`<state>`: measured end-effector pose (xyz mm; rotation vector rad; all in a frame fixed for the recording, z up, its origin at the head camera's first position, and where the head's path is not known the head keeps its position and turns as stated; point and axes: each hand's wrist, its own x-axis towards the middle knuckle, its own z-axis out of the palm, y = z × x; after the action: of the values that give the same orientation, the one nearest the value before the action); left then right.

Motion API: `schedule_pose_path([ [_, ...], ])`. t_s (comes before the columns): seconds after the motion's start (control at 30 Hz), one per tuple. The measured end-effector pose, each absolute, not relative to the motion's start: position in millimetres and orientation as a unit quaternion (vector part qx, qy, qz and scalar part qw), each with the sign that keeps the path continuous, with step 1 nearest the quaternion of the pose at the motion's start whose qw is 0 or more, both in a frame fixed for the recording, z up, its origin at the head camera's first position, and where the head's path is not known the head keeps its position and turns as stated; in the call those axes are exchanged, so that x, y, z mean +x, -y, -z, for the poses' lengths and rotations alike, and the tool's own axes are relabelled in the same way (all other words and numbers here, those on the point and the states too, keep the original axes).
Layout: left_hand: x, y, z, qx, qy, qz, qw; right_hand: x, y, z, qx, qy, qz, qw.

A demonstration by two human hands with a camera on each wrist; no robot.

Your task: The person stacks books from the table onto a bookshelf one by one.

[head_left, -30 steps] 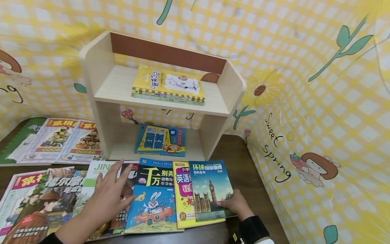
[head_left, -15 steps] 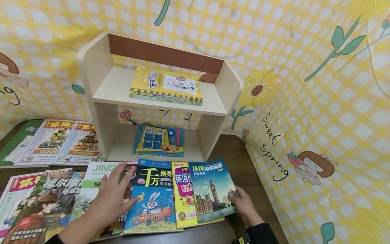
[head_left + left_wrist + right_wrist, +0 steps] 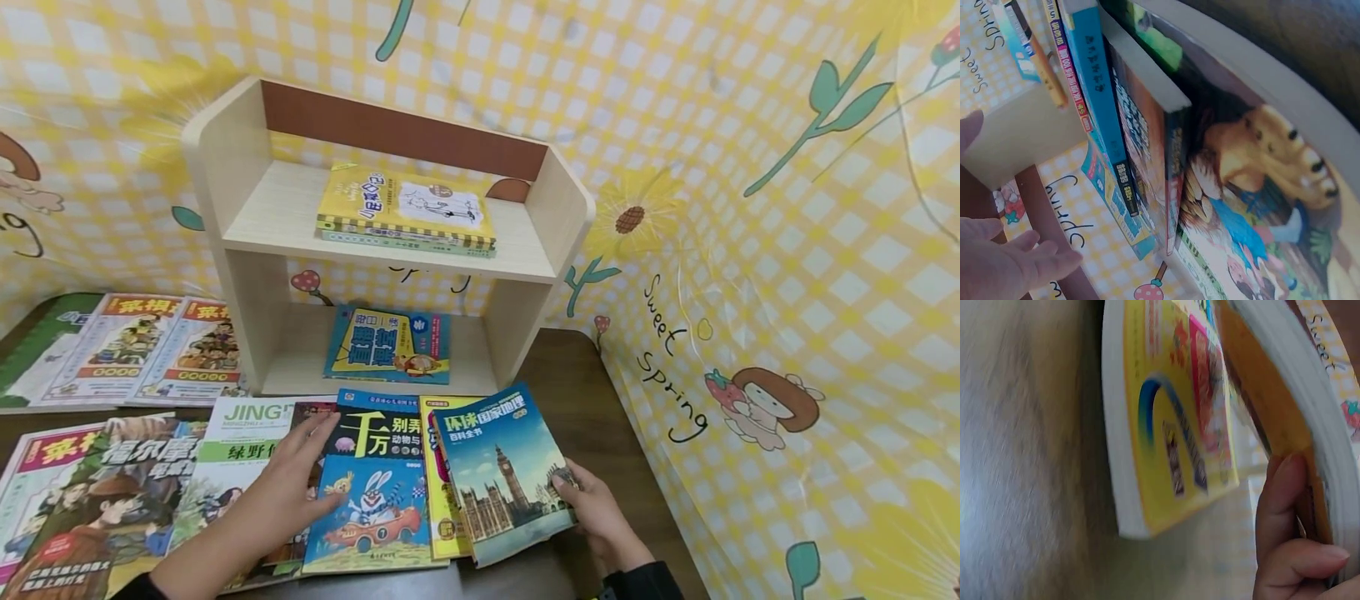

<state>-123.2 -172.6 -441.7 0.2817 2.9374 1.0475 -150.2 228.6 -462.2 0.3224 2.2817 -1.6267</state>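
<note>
Now the right hand (image 3: 600,517) pinches the geography book (image 3: 502,467).

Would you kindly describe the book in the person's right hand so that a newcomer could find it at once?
Start at the wooden shelf unit on the dark table; a row of books lies just in front of it. At the row's right end the right hand grips the blue book. Only this one shows a clock tower, and it overlaps the yellow book beside it.

Lighting was bright and even, shadows faint. The head view bowed at its edges. The right wrist view was blurred, possibly by motion.
</note>
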Motion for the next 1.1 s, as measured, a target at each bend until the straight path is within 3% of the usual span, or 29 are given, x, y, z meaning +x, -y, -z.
schedule_pose_path([
  [0.17,-126,172,440,0.079,-0.913,-0.395,0.068,-152,-215,453,0.044,-0.779,0.599,0.181],
  [0.5,-132,175,431,0.102,-0.875,-0.458,0.121,-163,-185,422,-0.077,-0.746,0.605,0.268],
  [0.67,-130,181,427,0.112,-0.836,-0.515,0.156,-169,-177,413,-0.150,-0.749,0.580,0.282],
  [1.1,-123,188,423,0.195,-0.793,-0.554,0.160,-184,-171,401,-0.203,-0.756,0.542,0.305],
])
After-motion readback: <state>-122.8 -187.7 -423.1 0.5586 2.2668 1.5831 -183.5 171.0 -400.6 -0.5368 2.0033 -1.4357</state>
